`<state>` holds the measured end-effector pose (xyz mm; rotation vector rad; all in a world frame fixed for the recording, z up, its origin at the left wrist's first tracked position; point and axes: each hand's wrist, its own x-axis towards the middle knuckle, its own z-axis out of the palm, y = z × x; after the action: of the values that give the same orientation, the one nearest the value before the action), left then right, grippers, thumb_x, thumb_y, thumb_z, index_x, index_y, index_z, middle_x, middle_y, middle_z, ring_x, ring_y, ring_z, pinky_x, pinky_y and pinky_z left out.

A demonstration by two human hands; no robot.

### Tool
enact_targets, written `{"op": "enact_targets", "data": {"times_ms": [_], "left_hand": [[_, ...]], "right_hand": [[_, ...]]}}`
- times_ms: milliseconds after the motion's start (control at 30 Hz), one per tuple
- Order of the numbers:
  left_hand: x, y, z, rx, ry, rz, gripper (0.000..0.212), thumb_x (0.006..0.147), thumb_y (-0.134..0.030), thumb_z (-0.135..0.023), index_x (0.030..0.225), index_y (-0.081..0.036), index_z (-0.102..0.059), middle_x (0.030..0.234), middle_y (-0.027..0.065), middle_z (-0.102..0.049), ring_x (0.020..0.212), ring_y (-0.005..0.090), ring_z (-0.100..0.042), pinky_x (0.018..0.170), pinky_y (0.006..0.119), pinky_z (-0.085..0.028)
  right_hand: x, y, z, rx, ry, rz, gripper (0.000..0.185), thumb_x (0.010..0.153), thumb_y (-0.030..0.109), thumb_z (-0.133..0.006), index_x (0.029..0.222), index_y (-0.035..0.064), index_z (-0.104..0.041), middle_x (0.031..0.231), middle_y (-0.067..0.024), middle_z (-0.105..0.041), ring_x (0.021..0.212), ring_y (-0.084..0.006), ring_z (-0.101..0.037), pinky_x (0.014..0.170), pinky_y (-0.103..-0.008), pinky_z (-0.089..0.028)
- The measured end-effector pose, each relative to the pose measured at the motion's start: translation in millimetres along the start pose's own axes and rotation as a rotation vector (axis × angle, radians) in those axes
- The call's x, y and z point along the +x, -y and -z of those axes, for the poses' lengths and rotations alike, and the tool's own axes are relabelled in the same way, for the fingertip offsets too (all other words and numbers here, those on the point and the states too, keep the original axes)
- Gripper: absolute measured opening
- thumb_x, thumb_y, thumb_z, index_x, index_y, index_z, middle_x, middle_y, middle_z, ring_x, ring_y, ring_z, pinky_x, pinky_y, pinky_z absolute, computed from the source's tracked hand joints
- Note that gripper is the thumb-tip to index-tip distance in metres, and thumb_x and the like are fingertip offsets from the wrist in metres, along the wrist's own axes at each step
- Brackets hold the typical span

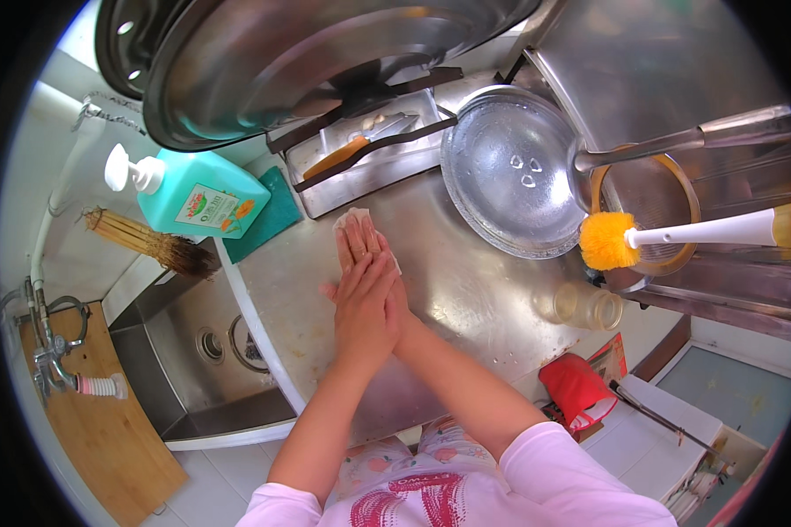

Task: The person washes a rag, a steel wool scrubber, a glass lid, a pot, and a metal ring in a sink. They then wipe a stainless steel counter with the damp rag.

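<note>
Over the steel counter (448, 257), both hands lie one upon the other. My left hand (364, 300) is on top, its fingers slightly spread across the back of my right hand (356, 245). Thin white cloth or paper (341, 222) shows under and around the right fingers and along that hand's right edge; the hands hide the rest of it. A turquoise pump bottle (204, 194) stands by a green scouring pad (273, 204) to the upper left. To the right are a round glass plate (511, 178) and a glass jar (593, 308).
A steel sink (191, 369) with a tap (56, 356) and a bamboo-handled brush (151, 244) are at the left. Large pan lids (290, 59) hang above. A yellow bristle brush (610, 241), a strainer (689, 217) and a red cloth item (575, 388) are at the right.
</note>
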<state>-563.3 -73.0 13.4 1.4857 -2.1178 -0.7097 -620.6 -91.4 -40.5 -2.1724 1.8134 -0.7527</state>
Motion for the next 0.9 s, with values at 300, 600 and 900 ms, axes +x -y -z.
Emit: {"op": "enact_targets", "data": {"times_ms": [300,600,900], "left_hand": [[44.6,-25.2,-39.8,-0.113,0.108,-0.326,0.024,0.07,-0.005,-0.058,0.093,-0.001,-0.063,0.114,0.0146,-0.058,0.117,0.0334,-0.045,0.1,0.043,-0.034],[-16.2,20.5,13.7,0.08,0.049,-0.08,0.027,0.073,-0.01,-0.054,0.097,0.001,-0.061,0.114,0.0163,-0.056,0.122,0.0344,-0.041,0.102,0.046,-0.032],[-19.2,40.4,21.6,-0.061,0.084,-0.203,0.026,0.074,-0.009,-0.053,0.096,0.003,-0.061,0.118,0.0161,-0.055,0.125,0.0316,-0.04,0.106,0.047,-0.025]], "right_hand": [[-7.9,-62.0,41.0,-0.116,-0.139,-0.202,0.061,0.088,0.023,-0.045,0.14,-0.002,-0.025,0.148,-0.0221,-0.019,0.138,-0.0366,-0.016,0.109,-0.0461,-0.021],[-22.4,24.5,-8.4,0.002,0.01,0.018,0.06,0.088,0.022,-0.045,0.139,-0.0023,-0.027,0.147,-0.0225,-0.02,0.138,-0.0372,-0.016,0.108,-0.0466,-0.023],[-18.4,46.6,-22.3,-0.068,-0.041,-0.063,0.058,0.088,0.021,-0.045,0.138,-0.0027,-0.029,0.147,-0.0228,-0.021,0.137,-0.0379,-0.016,0.108,-0.0471,-0.024]]}}
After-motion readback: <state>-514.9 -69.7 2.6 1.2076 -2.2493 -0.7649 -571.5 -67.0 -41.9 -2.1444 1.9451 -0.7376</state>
